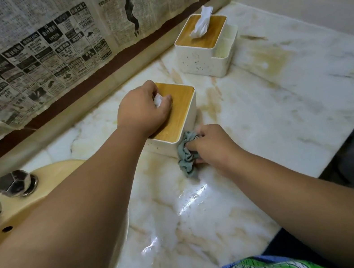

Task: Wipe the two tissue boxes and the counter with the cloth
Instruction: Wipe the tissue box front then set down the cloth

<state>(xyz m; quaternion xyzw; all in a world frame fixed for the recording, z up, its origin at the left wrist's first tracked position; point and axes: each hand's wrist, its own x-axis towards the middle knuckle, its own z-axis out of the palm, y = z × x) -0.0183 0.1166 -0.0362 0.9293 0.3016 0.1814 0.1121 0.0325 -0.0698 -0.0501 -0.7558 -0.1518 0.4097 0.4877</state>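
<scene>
The near tissue box (183,104), white with a wooden lid, stands on the marble counter (272,105). My left hand (143,109) rests on its lid, fingers curled over the white tissue poking out. My right hand (213,145) grips a crumpled grey-green cloth (187,155) and presses it against the box's front corner, down at the counter. A second tissue box (203,46), with a wooden lid, an upright tissue and a side compartment, stands farther back right, near the wall corner.
A beige sink (19,209) with metal tap handles (15,183) lies at the left. Newspaper (38,52) covers the wall behind. The counter shows yellowish stains and wet streaks (190,200). Its front edge runs diagonally at right.
</scene>
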